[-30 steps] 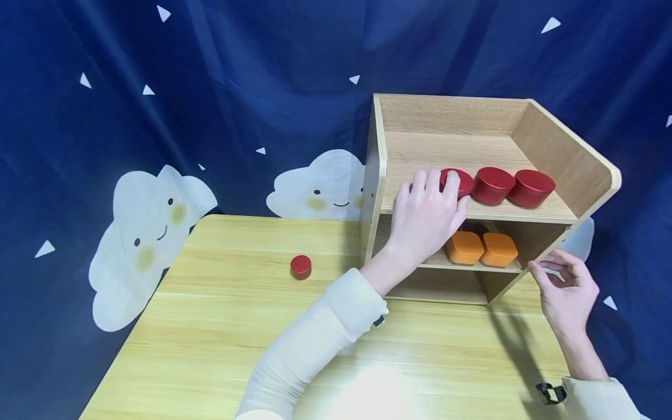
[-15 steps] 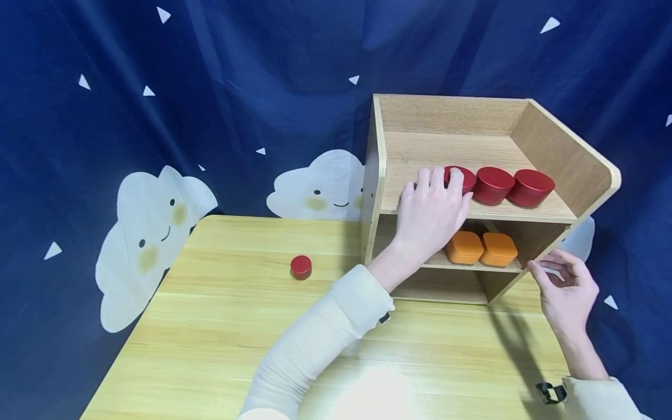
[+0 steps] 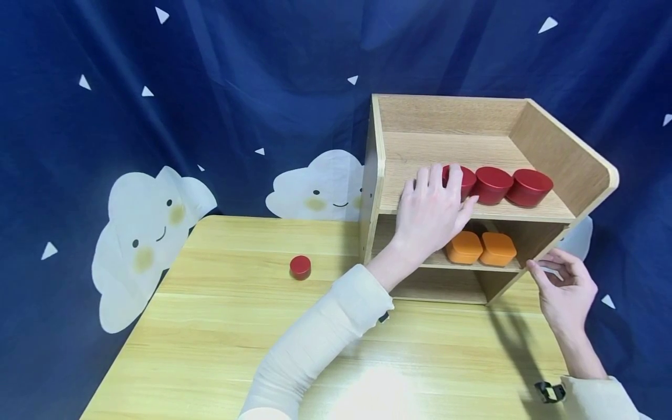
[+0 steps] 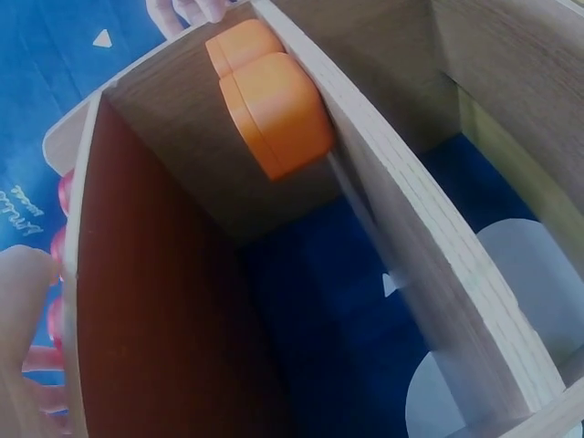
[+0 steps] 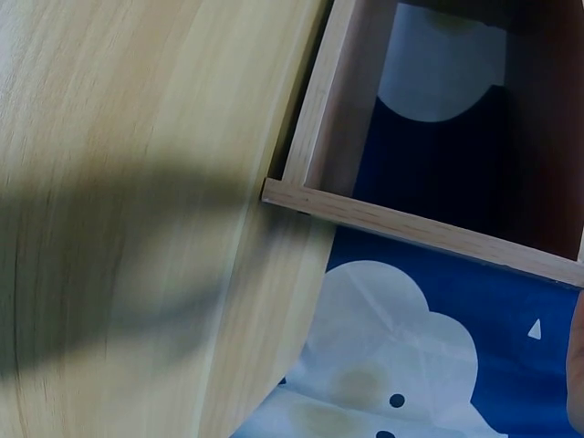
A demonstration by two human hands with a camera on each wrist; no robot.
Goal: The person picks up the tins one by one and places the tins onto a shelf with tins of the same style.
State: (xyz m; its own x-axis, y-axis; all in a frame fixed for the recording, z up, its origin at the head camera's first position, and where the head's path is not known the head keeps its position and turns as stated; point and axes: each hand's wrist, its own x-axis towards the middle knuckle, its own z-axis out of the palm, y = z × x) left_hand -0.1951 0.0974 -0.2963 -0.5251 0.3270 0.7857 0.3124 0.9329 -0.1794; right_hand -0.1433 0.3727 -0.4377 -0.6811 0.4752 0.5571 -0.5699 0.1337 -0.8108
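Observation:
My left hand [image 3: 433, 213] reaches over the front of the small wooden shelf [image 3: 451, 143]. Its fingers lie over and beside the leftmost red round tin [image 3: 464, 184] on the top board, and the thumb extends in front of it. In the left wrist view, that thumb stands slightly off the tin. Two more tins, a middle red tin [image 3: 492, 185] and a right red tin [image 3: 530, 188], continue the row. My right hand [image 3: 567, 289] pinches the front edge of the shelf's right side panel, thumb in front, other fingers curled.
Two orange rounded-square boxes [image 3: 481, 248] sit side by side on the middle board. A smaller red tin [image 3: 301, 267] stands on the wooden table [image 3: 236, 321], left of the shelf. Behind hangs a dark blue curtain [image 3: 294, 70] with clouds.
The left hand moved slightly right with the leftmost tin, toward the middle tin. Its thumb has since spread away from the fingers. The right hand stays in place.

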